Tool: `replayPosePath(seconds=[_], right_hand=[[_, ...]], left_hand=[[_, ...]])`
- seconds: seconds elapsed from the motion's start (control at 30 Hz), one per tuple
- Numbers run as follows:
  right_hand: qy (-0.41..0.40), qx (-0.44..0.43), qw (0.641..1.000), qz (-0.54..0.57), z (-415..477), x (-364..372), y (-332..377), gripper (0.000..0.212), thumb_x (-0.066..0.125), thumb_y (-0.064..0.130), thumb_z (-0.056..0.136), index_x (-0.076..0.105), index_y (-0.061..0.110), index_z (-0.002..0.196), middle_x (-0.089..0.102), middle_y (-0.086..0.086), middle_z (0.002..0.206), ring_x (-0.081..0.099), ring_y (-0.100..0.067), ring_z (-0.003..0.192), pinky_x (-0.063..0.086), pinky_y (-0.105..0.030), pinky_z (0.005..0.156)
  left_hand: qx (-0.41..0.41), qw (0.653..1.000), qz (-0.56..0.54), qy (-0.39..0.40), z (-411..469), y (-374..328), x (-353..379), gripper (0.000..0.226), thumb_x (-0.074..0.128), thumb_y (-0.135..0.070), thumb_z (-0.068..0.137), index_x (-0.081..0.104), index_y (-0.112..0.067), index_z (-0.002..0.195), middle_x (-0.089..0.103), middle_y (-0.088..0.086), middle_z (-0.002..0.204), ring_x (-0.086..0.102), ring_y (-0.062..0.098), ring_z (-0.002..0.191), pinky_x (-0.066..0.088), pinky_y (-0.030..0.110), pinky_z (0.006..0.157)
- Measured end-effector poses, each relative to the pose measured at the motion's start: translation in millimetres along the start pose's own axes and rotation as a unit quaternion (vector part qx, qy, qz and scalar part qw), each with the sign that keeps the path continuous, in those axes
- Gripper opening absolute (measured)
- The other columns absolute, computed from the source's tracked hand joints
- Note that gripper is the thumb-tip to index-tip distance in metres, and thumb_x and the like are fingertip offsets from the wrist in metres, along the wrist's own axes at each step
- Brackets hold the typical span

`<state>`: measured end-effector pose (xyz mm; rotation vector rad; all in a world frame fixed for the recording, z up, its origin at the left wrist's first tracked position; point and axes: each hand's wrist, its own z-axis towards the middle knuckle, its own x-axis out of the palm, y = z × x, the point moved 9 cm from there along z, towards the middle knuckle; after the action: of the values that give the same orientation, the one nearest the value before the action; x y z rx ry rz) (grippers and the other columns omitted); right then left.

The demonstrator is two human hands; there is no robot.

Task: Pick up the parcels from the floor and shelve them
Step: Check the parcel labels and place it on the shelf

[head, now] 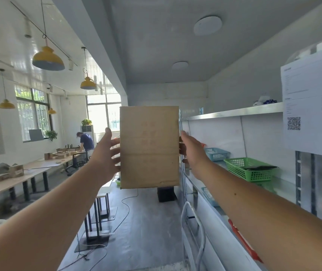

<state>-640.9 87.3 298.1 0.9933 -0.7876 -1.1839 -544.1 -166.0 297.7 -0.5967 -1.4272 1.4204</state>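
A brown cardboard parcel (pixel 149 147) with faint red print is held up at arm's length in the middle of the view, its flat face toward me. My left hand (pixel 105 153) presses against its left edge with straight, spread fingers and the thumb raised. My right hand (pixel 192 153) holds the right edge, its fingers hidden behind the parcel. The metal shelf rack (pixel 232 112) stands just to the right of the parcel, its left upright beside the parcel's right edge.
On the rack sit a green basket (pixel 248 169), blue baskets (pixel 216 153) and a taped paper notice (pixel 312 106). A white cart handle (pixel 193 227) is below my right arm. Long tables (pixel 19 177) line the left; a person (pixel 85 141) stands far off. Cables cross the floor.
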Motion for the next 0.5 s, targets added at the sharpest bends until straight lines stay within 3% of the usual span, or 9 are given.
replayPosePath(seconds=[0.13, 0.23, 0.33, 0.37, 0.43, 0.5], right_hand=[[-0.028, 0.019, 0.999, -0.016, 7.1, -10.0, -5.6, 0.055, 0.035, 0.053, 0.109, 0.056, 0.016, 0.144, 0.055, -0.008, 0.15, 0.05, -0.03, 0.139, 0.037, -0.04, 0.107], [-0.026, 0.022, 0.999, -0.034, 10.6, -16.5, -7.3, 0.061, 0.031, 0.051, 0.111, 0.056, 0.006, 0.144, 0.058, -0.016, 0.15, 0.054, -0.034, 0.136, 0.04, -0.047, 0.117], [-0.031, 0.039, 0.998, -0.031, 11.4, -22.9, -10.0, 0.066, 0.033, 0.058, 0.108, 0.054, 0.012, 0.15, 0.058, -0.014, 0.152, 0.055, -0.035, 0.138, 0.04, -0.053, 0.118], [-0.026, 0.048, 0.998, -0.015, 11.2, -23.1, -12.2, 0.066, 0.035, 0.061, 0.107, 0.055, 0.016, 0.15, 0.061, -0.012, 0.15, 0.058, -0.034, 0.135, 0.045, -0.052, 0.114], [-0.011, 0.069, 0.997, 0.037, 9.1, -22.5, -16.5, 0.061, 0.039, 0.064, 0.105, 0.064, 0.02, 0.138, 0.073, -0.009, 0.128, 0.072, -0.031, 0.109, 0.057, -0.043, 0.088], [0.003, 0.088, 0.993, 0.077, 6.7, -22.1, -20.0, 0.055, 0.042, 0.065, 0.103, 0.071, 0.023, 0.122, 0.077, -0.008, 0.105, 0.073, -0.026, 0.083, 0.056, -0.034, 0.068]], left_hand=[[-0.003, 1.0, 0.009, 0.0, 0.6, 2.5, 5.1, 0.065, 0.047, -0.078, 0.097, 0.071, -0.017, 0.103, 0.07, 0.0, 0.075, 0.063, 0.023, 0.07, 0.052, 0.038, 0.073], [-0.008, 1.0, 0.008, -0.004, -1.3, 5.9, 5.0, 0.063, 0.047, -0.076, 0.098, 0.071, -0.018, 0.1, 0.073, -0.002, 0.069, 0.067, 0.021, 0.065, 0.057, 0.037, 0.069], [-0.013, 1.0, 0.0, -0.006, -4.6, 9.4, 6.4, 0.055, 0.05, -0.069, 0.101, 0.07, -0.018, 0.096, 0.072, -0.004, 0.064, 0.066, 0.016, 0.051, 0.055, 0.032, 0.057], [-0.012, 1.0, 0.0, -0.009, -5.3, 10.0, 6.6, 0.049, 0.052, -0.063, 0.103, 0.07, -0.018, 0.094, 0.072, -0.003, 0.065, 0.066, 0.017, 0.052, 0.054, 0.032, 0.059], [-0.009, 1.0, 0.004, -0.018, -6.0, 12.2, 5.6, 0.038, 0.056, -0.048, 0.105, 0.069, -0.017, 0.086, 0.072, -0.001, 0.069, 0.065, 0.02, 0.057, 0.053, 0.034, 0.064], [-0.003, 1.0, 0.01, -0.025, -6.4, 12.7, 1.6, 0.032, 0.059, -0.033, 0.103, 0.066, -0.017, 0.077, 0.072, 0.0, 0.066, 0.065, 0.021, 0.052, 0.052, 0.033, 0.062]])
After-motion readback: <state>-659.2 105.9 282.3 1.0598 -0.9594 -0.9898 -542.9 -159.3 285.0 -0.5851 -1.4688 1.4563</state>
